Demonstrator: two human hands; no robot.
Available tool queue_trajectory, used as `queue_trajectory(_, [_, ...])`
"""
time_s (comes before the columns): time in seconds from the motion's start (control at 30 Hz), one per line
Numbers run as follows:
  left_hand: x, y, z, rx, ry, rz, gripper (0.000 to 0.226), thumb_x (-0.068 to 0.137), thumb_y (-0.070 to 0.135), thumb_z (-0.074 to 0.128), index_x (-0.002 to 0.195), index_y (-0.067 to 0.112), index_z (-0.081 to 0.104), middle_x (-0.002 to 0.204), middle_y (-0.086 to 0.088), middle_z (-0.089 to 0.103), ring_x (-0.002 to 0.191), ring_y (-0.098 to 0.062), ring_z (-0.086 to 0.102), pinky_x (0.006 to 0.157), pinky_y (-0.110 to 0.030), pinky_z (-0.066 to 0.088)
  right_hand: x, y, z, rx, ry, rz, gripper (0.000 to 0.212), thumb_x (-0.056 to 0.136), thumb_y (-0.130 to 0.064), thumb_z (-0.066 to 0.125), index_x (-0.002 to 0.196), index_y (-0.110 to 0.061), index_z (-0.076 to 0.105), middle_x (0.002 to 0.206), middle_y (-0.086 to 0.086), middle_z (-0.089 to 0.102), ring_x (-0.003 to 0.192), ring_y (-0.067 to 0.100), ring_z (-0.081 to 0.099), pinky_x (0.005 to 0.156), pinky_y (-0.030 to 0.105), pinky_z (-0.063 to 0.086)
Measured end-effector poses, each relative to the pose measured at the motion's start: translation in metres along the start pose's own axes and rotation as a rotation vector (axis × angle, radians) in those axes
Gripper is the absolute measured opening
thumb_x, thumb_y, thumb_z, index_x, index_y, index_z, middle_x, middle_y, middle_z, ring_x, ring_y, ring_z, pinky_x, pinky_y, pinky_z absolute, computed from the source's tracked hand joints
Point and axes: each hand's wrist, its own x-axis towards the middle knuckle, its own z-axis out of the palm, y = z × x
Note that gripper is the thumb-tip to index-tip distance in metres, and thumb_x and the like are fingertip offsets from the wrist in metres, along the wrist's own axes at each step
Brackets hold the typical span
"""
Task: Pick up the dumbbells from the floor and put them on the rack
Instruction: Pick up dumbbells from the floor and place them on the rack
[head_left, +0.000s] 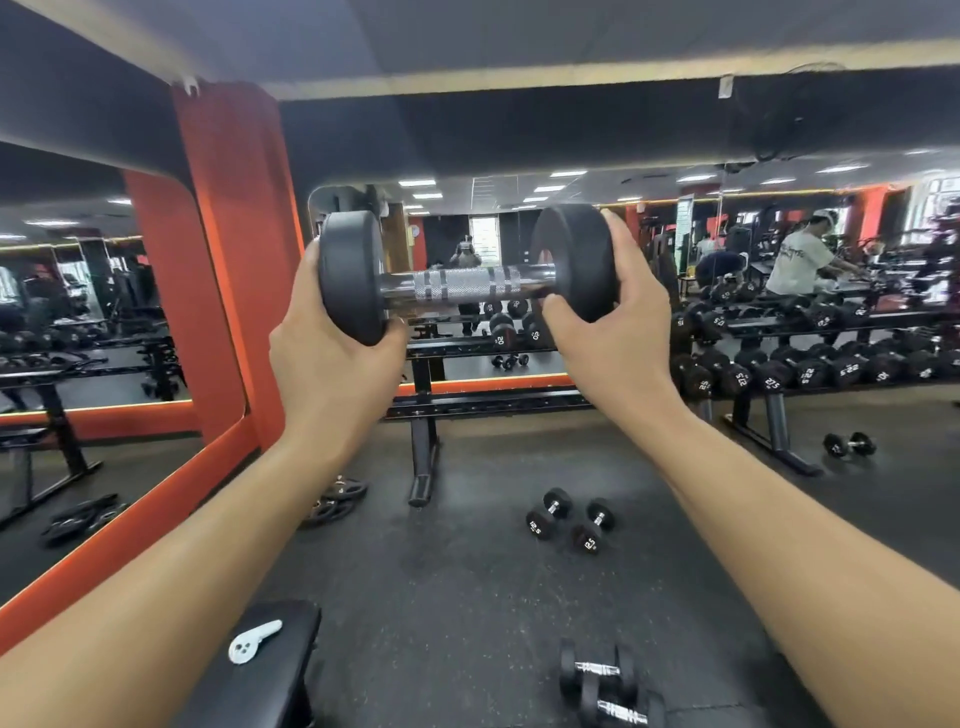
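Dumbbell (467, 283) held level, long axis left-right: left grip (332, 353) curled round left head, right grip (618, 322) round right head; rack (493, 397) straight ahead, lower.

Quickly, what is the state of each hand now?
The left hand grips the left head of the raised dumbbell.
The right hand grips its right head.

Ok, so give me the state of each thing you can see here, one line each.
held dumbbell: raised, level, off the floor.
left hand: grips its left head.
right hand: grips its right head.
rack: loaded with dumbbells.
12.5 dumbbell pair: lying on floor.
nearest dumbbell pair: lying on floor.
lone dumbbell: on floor by rack.
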Motion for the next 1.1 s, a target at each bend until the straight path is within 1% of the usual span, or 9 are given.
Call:
queue_trajectory(0.1, [0.02,-0.042,0.023,0.019,-0.017,0.0,0.073,0.078,0.025,0.078,0.145,0.028,0.05,0.106,0.018,0.065,0.085,0.011,0.061,0.075,0.004,0.038,0.019,0.042,0.037,0.01,-0.005,0.015,0.08,0.087,-0.011,0.073,0.159,-0.02,0.04,0.147,-0.009,0.058,0.128,0.005,0.058,0.108,0.029,0.052])
queue_trajectory(0.27, [0.059,-0.111,0.084,0.072,-0.015,-0.028,0.074,0.076,0.024,0.08,0.144,0.032,0.051,0.105,0.017,0.067,0.093,-0.007,0.064,0.088,-0.02,0.053,0.061,0.127,0.094,0.013,-0.035,0.031,0.08,0.084,-0.014,0.074,0.157,-0.019,0.043,0.145,-0.005,0.06,0.129,0.01,0.059,0.109,0.036,0.051])
queue_trajectory(0.33, [0.076,-0.143,0.117,0.08,-0.015,-0.021,0.074,0.075,0.024,0.081,0.143,0.031,0.052,0.099,0.025,0.064,0.087,0.002,0.063,0.088,-0.018,0.053,0.084,0.166,0.115,0.011,-0.051,0.03,0.08,0.083,-0.016,0.074,0.157,-0.018,0.044,0.144,-0.004,0.061,0.129,0.012,0.06,0.109,0.037,0.052])
queue_trajectory(0.43, [0.108,-0.182,0.167,0.092,-0.005,-0.037,0.077,0.074,0.023,0.081,0.145,0.032,0.051,0.099,0.03,0.062,0.084,0.011,0.061,0.082,-0.005,0.047,0.128,0.219,0.143,0.003,-0.083,0.012,0.076,0.082,-0.015,0.073,0.154,-0.017,0.047,0.137,-0.003,0.064,0.121,0.012,0.063,0.1,0.032,0.057])
queue_trajectory(0.63, [0.171,-0.259,0.26,0.121,0.01,-0.043,0.073,0.072,0.029,0.08,0.141,0.027,0.055,0.115,0.015,0.07,0.102,-0.008,0.066,0.094,-0.029,0.054,0.207,0.317,0.201,-0.004,-0.138,-0.002,0.07,0.081,-0.016,0.072,0.148,-0.019,0.052,0.128,-0.003,0.066,0.108,0.013,0.065,0.081,0.019,0.056])
queue_trajectory(0.77, [0.211,-0.307,0.31,0.152,-0.011,-0.023,0.071,0.076,0.029,0.079,0.142,0.028,0.054,0.108,0.019,0.067,0.095,-0.003,0.063,0.087,-0.017,0.051,0.251,0.376,0.241,0.002,-0.151,-0.007,0.066,0.08,-0.019,0.071,0.144,-0.02,0.055,0.122,-0.002,0.067,0.102,0.017,0.066,0.073,0.018,0.053])
queue_trajectory(0.9, [0.255,-0.372,0.364,0.139,-0.022,-0.046,0.073,0.079,0.028,0.079,0.145,0.031,0.051,0.103,0.022,0.067,0.084,0.006,0.062,0.074,0.004,0.039,0.295,0.438,0.293,0.021,-0.126,-0.008,0.073,0.078,-0.022,0.071,0.149,-0.019,0.052,0.128,-0.003,0.067,0.109,0.016,0.067,0.088,0.032,0.061])
queue_trajectory(1.0, [0.294,-0.429,0.405,0.099,-0.026,-0.033,0.075,0.078,0.026,0.081,0.146,0.029,0.051,0.097,0.035,0.059,0.082,0.022,0.058,0.071,0.008,0.035,0.331,0.485,0.337,-0.001,-0.121,0.0,0.08,0.077,-0.023,0.072,0.153,-0.018,0.049,0.13,-0.003,0.068,0.113,0.014,0.068,0.094,0.036,0.061])
queue_trajectory(1.1, [0.347,-0.487,0.45,0.078,-0.027,-0.024,0.069,0.077,0.026,0.081,0.142,0.03,0.055,0.098,0.027,0.063,0.088,0.0,0.062,0.073,0.004,0.037,0.374,0.531,0.387,-0.019,-0.102,-0.005,0.083,0.077,-0.022,0.073,0.155,-0.015,0.047,0.135,-0.003,0.067,0.118,0.011,0.066,0.1,0.036,0.058])
